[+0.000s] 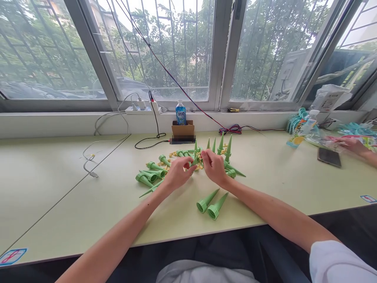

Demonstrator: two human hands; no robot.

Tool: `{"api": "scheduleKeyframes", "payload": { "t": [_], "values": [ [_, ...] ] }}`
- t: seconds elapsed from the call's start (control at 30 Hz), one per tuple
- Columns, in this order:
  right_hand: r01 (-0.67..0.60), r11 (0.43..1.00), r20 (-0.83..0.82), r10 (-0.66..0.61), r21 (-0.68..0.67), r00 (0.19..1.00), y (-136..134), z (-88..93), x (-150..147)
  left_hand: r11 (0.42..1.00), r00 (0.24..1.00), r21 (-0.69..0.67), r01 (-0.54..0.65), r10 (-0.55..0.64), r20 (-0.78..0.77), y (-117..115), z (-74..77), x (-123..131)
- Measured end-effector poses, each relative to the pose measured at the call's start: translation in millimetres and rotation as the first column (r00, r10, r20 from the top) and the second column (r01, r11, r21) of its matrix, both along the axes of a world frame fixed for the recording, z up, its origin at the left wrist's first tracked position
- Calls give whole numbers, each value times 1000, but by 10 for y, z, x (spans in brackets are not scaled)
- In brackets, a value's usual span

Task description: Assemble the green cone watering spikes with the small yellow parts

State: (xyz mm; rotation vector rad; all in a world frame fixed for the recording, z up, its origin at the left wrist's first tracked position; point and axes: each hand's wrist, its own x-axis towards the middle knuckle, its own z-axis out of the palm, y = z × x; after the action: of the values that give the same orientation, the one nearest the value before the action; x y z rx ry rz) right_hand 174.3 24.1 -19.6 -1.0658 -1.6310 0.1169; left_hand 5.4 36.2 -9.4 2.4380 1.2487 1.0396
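My left hand (180, 172) pinches a green plastic watering spike (194, 160) between thumb and fingers, just above the table. Close beside it, my right hand (212, 166) has its fingers curled together near the spike; whatever they hold is hidden. Around both hands lie several more green spikes, such as a group on the left (151, 175), and others stand point up behind my right hand (229, 148). Small yellow plastic pieces (173, 154) are scattered among them. Nearer to me, two hollow spikes (203, 205) (216, 210) lie on their sides.
A pale table (265, 188) runs below the windows. At the back are a small cardboard box (183, 130), a blue-labelled bottle (180, 113), a power strip (141, 110) and cables (232, 129). To the right, a phone (329, 157) lies near another person's hand (353, 145) and a clear bottle (308, 122).
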Motion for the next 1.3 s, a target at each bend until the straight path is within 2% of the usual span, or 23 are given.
{"api": "scheduleKeyframes", "payload": {
  "t": [0.13, 0.27, 0.37, 0.43, 0.5, 0.6, 0.73, 0.87, 1.17, 1.3],
  "values": [
    [-8, 1000, 3, 8, -10, 1000, -14, -10, -9, 996, 998, -88, -14, 8, -67, -26, -2, -4],
    [-29, 999, -3, 29, -18, 1000, -14, -10, -5, 995, 998, -99, 0, -6, -62, -54, 73, -14],
    [-35, 999, -6, 35, -18, 999, -17, -13, -9, 995, 998, -96, -20, 25, 50, -56, 152, -24],
    [-34, 999, -8, 34, -20, 999, -20, -17, -13, 991, 981, -89, -95, 108, 160, -38, 182, -41],
    [-35, 999, -7, 35, -20, 999, -24, -21, -17, 982, 962, -73, -176, 187, 198, 0, 181, -70],
    [-44, 999, -3, 44, -21, 999, -29, -22, -21, 974, 969, -20, -225, 226, 95, 82, 123, -130],
    [-53, 998, 6, 53, -23, 999, -36, -18, -30, 982, 976, -19, -187, 184, -117, 162, 10, -181],
    [-59, 998, 17, 59, -21, 998, -46, -13, -40, 986, 959, -6, -169, 163, -233, 169, -65, -185],
    [-70, 997, 33, 71, -45, 997, -61, -18, -60, 989, 968, -32, -144, 134, -210, 188, -126, -203],
    [-95, 993, 19, 97, -63, 995, -68, -21, -63, 985, 974, -16, -170, 165, -157, 197, -69, -214]
  ]
}}
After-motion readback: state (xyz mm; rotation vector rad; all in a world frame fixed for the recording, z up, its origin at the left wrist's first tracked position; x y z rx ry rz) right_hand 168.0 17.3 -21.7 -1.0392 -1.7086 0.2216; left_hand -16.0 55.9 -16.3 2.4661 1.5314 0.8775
